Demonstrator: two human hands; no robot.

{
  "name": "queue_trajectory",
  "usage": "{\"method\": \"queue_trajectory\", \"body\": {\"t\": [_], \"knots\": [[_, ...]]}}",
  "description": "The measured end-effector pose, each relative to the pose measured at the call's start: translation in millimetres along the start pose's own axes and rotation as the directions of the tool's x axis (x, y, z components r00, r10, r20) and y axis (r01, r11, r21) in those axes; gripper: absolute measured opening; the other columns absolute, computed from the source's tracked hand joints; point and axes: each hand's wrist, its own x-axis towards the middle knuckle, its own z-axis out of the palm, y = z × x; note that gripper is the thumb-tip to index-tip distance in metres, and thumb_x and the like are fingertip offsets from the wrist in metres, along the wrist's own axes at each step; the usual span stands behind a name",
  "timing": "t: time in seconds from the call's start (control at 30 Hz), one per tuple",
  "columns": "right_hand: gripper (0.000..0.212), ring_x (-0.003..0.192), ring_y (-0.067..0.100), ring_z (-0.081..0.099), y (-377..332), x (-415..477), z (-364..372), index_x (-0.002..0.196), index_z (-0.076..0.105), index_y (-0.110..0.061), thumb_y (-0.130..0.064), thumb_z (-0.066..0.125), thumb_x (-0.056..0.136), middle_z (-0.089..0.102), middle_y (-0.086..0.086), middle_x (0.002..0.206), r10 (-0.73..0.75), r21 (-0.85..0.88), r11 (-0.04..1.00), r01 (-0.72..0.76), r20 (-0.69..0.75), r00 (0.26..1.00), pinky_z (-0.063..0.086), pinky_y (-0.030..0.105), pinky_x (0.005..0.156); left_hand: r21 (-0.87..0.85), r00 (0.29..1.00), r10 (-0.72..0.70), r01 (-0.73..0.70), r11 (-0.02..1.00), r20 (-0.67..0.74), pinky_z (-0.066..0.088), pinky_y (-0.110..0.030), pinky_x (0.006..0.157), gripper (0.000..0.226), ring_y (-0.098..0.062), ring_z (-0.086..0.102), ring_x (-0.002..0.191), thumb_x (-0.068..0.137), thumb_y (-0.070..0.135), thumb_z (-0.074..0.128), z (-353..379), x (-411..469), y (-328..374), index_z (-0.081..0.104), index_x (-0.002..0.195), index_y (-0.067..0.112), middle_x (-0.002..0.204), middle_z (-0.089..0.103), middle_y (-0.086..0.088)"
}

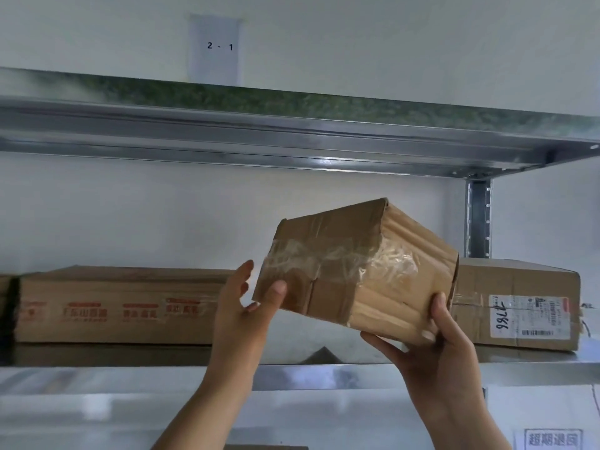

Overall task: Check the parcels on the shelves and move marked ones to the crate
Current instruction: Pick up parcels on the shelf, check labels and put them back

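Gripped at lower right corner by right hand (435,345), thumb-pinched at left corner by left hand (246,306); taped parcel (354,271) held tilted above the shelf (292,375), likely to bare hidden faces for marks.

On the lower shelf (130,355) a long carton (123,306) lies left, a second carton (519,303) right; the parcel (354,274) is between them, in front.

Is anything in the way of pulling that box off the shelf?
Nothing visible. The left hand and right hand hold the taped box, lifted above the shelf. The crate is out of view.
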Motion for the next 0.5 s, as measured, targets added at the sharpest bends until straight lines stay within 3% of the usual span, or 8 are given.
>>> {"method": "queue_trajectory", "body": {"t": [0.07, 0.13, 0.23, 0.4, 0.5], "knots": [[0.049, 0.119, 0.037, 0.067, -3, 1, -1, 0.127, 0.072, -0.020, -0.045, 0.060, 0.086, 0.073, 0.010, 0.125, 0.023, 0.023, 0.999, -0.024, 0.017, 1.000, 0.045, 0.075, 0.098, -0.017, 0.998, -0.047, 0.047, 0.999, -0.033, 0.044, -0.034, 0.103, 0.089, -0.006, 0.051, 0.127, 0.068, 0.062, 0.072, -7, 10, -3, 0.044, 0.146, 0.031, 0.144, 0.049, 0.009], [0.043, 0.114, 0.037, 0.069, -4, 2, 0, 0.119, 0.075, -0.025, -0.046, 0.058, 0.086, 0.074, 0.008, 0.123, 0.048, 0.057, 0.997, -0.049, 0.029, 0.998, 0.045, 0.076, 0.096, -0.055, 0.993, -0.112, 0.109, 0.993, -0.047, 0.043, -0.044, 0.109, 0.099, -0.015, 0.051, 0.129, 0.065, 0.071, 0.078, -15, 19, -2, 0.043, 0.147, 0.028, 0.144, 0.051, 0.006], [0.046, 0.112, 0.039, 0.070, -6, 2, 3, 0.125, 0.073, -0.027, -0.047, 0.056, 0.088, 0.074, 0.007, 0.124, 0.080, 0.112, 0.990, -0.085, 0.051, 0.995, 0.045, 0.078, 0.092, -0.185, 0.977, -0.214, 0.215, 0.959, 0.025, 0.049, -0.050, 0.101, 0.100, -0.018, 0.057, 0.126, 0.054, 0.073, 0.075, -25, 28, -1, 0.050, 0.141, 0.029, 0.138, 0.059, 0.004], [0.052, 0.111, 0.039, 0.071, -4, 3, 5, 0.134, 0.065, -0.028, -0.048, 0.056, 0.086, 0.073, 0.007, 0.126, 0.103, 0.110, 0.988, -0.111, 0.078, 0.992, 0.045, 0.076, 0.093, -0.287, 0.895, -0.320, 0.410, 0.866, 0.311, 0.048, -0.067, 0.096, 0.072, -0.031, 0.064, 0.120, 0.072, 0.067, 0.075, -31, 27, 3, 0.062, 0.134, 0.033, 0.129, 0.069, -0.004], [0.065, 0.110, 0.040, 0.071, -3, 4, 4, 0.137, 0.063, -0.029, -0.049, 0.067, 0.075, 0.072, 0.008, 0.127, 0.111, 0.084, 0.989, -0.118, 0.089, 0.990, 0.046, 0.076, 0.092, -0.365, 0.880, -0.289, 0.428, 0.827, 0.377, 0.050, -0.068, 0.093, 0.084, -0.031, 0.065, 0.120, 0.057, 0.058, 0.088, -31, 25, 2, 0.063, 0.133, 0.029, 0.129, 0.068, -0.009]]}}
